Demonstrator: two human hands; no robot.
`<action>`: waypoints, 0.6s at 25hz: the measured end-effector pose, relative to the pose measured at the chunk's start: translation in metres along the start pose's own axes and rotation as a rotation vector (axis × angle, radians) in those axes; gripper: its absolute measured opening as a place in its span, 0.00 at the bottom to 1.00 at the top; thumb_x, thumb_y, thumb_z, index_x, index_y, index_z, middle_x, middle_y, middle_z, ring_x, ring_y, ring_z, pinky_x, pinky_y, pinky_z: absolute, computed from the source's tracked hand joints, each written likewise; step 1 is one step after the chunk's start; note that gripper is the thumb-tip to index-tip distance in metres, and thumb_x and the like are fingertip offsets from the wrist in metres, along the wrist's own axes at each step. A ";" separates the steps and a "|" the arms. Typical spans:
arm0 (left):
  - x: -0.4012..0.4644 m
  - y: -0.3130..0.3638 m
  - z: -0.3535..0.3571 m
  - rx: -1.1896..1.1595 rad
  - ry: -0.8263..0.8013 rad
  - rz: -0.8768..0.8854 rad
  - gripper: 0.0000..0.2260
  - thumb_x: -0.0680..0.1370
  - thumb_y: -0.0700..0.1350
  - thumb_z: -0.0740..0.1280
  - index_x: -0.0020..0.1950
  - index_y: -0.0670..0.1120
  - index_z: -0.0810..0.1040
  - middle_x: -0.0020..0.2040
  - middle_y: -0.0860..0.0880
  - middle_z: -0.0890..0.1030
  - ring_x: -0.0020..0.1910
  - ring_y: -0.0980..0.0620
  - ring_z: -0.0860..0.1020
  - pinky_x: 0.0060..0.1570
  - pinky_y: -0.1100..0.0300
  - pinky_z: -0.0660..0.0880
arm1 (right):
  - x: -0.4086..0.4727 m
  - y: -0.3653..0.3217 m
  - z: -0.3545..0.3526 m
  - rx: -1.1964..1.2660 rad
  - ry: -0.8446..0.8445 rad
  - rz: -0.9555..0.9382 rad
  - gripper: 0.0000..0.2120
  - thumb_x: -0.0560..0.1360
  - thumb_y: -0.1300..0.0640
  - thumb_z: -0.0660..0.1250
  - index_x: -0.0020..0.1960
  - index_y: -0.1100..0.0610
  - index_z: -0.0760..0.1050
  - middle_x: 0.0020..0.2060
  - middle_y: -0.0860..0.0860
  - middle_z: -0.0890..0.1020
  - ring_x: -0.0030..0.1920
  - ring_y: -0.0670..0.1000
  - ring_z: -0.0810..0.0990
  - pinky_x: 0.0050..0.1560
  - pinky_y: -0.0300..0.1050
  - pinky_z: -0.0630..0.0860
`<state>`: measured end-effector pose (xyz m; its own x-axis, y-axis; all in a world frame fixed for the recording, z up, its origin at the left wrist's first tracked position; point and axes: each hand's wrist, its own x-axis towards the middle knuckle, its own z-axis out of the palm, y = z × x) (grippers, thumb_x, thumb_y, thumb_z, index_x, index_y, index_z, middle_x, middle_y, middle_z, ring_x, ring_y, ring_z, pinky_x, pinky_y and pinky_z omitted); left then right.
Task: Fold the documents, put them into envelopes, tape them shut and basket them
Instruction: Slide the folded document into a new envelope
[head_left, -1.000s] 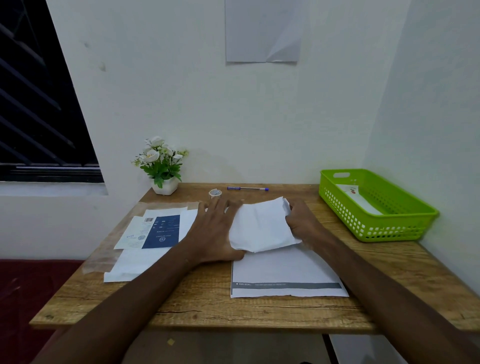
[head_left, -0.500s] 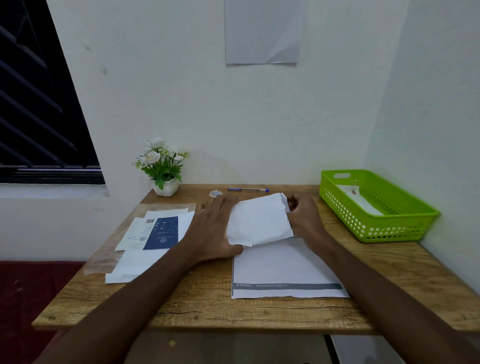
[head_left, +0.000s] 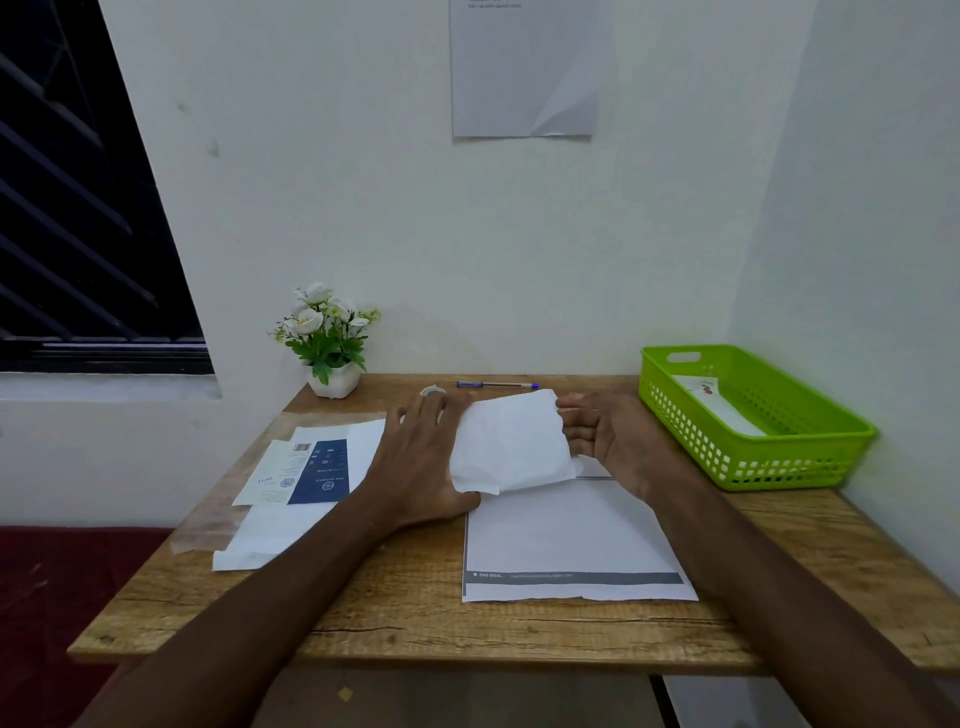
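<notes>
A folded white paper (head_left: 511, 444) is held between 2 hands above the far end of a flat sheet (head_left: 566, 540) on the wooden table (head_left: 415, 613). The left hand (head_left: 421, 462) is laid flat, fingers spread, on the paper's left edge; the right hand (head_left: 608, 436) is kept at its right edge, fingers straight. Envelopes (head_left: 301, 483) are stacked to the left. A green basket (head_left: 748, 415), holding 1 envelope, is placed at the far right corner. A pen (head_left: 496, 385), tape roll (head_left: 432, 391) and flowerpot (head_left: 330, 345) are ranged along the white wall.
</notes>
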<state>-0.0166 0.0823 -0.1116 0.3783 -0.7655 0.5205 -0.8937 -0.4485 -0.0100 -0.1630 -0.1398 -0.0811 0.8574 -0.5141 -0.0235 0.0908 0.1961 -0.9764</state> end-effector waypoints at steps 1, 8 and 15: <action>0.000 0.000 0.000 0.003 0.004 -0.003 0.48 0.61 0.71 0.68 0.76 0.51 0.62 0.70 0.48 0.69 0.69 0.45 0.69 0.66 0.45 0.65 | -0.001 -0.002 0.000 0.012 -0.020 0.025 0.15 0.79 0.59 0.62 0.59 0.68 0.78 0.46 0.62 0.84 0.42 0.58 0.83 0.44 0.49 0.80; 0.000 0.003 -0.002 0.016 0.006 0.067 0.50 0.61 0.72 0.69 0.77 0.51 0.60 0.71 0.48 0.68 0.71 0.45 0.67 0.68 0.45 0.63 | -0.007 -0.006 0.002 0.098 -0.304 0.160 0.24 0.76 0.51 0.68 0.67 0.64 0.77 0.59 0.61 0.82 0.57 0.62 0.81 0.57 0.54 0.79; 0.000 0.007 -0.003 0.019 0.078 0.167 0.51 0.61 0.71 0.69 0.79 0.51 0.59 0.72 0.49 0.68 0.70 0.46 0.67 0.70 0.44 0.62 | -0.012 0.004 0.004 0.217 -0.535 0.216 0.31 0.75 0.48 0.74 0.73 0.61 0.73 0.70 0.61 0.76 0.71 0.62 0.74 0.71 0.62 0.71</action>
<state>-0.0237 0.0807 -0.1089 0.2046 -0.7922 0.5749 -0.9376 -0.3273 -0.1173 -0.1713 -0.1295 -0.0841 0.9981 0.0359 -0.0503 -0.0610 0.4431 -0.8944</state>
